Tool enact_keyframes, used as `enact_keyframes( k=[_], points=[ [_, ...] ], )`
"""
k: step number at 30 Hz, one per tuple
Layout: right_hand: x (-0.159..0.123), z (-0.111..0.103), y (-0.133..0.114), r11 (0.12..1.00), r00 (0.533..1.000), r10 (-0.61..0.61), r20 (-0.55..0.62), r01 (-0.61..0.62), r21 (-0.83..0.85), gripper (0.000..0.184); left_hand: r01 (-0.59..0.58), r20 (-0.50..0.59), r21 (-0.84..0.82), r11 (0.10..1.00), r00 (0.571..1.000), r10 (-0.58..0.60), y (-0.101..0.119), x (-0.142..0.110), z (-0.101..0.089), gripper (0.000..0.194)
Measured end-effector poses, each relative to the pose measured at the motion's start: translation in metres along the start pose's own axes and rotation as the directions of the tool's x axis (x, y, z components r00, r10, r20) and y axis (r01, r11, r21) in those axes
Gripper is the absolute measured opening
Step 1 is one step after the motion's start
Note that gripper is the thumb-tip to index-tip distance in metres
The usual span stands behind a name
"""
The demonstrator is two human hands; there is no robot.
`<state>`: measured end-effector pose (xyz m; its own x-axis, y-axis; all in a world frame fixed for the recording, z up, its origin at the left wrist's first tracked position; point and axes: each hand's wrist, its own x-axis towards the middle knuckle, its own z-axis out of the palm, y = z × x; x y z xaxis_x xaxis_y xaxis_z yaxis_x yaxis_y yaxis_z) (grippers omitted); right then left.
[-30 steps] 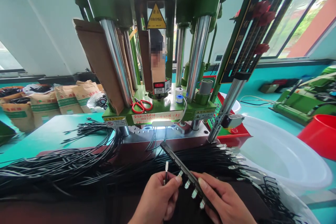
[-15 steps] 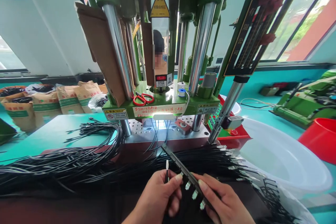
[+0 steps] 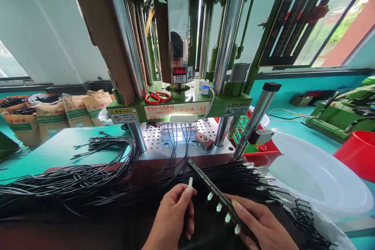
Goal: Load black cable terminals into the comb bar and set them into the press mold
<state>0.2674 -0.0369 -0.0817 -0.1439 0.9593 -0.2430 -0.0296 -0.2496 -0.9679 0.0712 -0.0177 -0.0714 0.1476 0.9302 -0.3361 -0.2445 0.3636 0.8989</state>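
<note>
My left hand [image 3: 172,213] pinches a cable connector [image 3: 190,182] with a pale metallic tip pointing up. My right hand [image 3: 260,220] grips the lower end of a long dark bar [image 3: 206,179], which slants up to the left. Several small silver connectors [image 3: 219,207] stick out along the bar's near side. A small gap separates the left fingers from the bar. Behind both hands, black cables [image 3: 181,152] run out of a lit clear mould [image 3: 165,134] under the green press platen [image 3: 137,106].
Bundles of black cables [image 3: 73,181] cover the table's left and far side. Red-handled scissors [image 3: 158,97] lie on the platen. To the right are a steel post [image 3: 258,109], a red tray [image 3: 272,149] and a large white tub [image 3: 319,175]. Paper sacks [image 3: 49,115] stand back left.
The press platen has risen, showing more of the mould and cables beneath it. My left hand has come away from the bar with the connector. The bar has shifted slightly right.
</note>
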Motion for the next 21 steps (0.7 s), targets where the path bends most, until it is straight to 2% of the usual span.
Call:
enact_keyframes(
  k=[2,5,11,21],
  points=[
    [-0.001,0.003,-0.003,1.0,1.0,-0.003,0.018,0.003,-0.012,0.047,0.017,0.023,0.127,0.992,1.0,-0.02,0.001,0.0,0.002,0.032],
    [-0.001,0.003,-0.005,1.0,1.0,-0.01,0.025,0.011,-0.028,0.047,0.028,0.052,0.213,0.977,0.998,-0.04,0.0,0.002,0.003,0.033],
    [-0.003,0.005,-0.01,0.999,0.999,0.03,-0.015,-0.03,-0.029,0.049,0.044,0.078,0.197,0.979,0.995,-0.061,-0.006,0.006,0.001,0.032],
    [-0.002,0.002,-0.007,0.994,0.999,-0.008,0.051,0.014,-0.11,0.049,0.071,0.065,0.207,0.976,0.994,-0.086,0.006,0.001,0.003,0.03]
  ],
)
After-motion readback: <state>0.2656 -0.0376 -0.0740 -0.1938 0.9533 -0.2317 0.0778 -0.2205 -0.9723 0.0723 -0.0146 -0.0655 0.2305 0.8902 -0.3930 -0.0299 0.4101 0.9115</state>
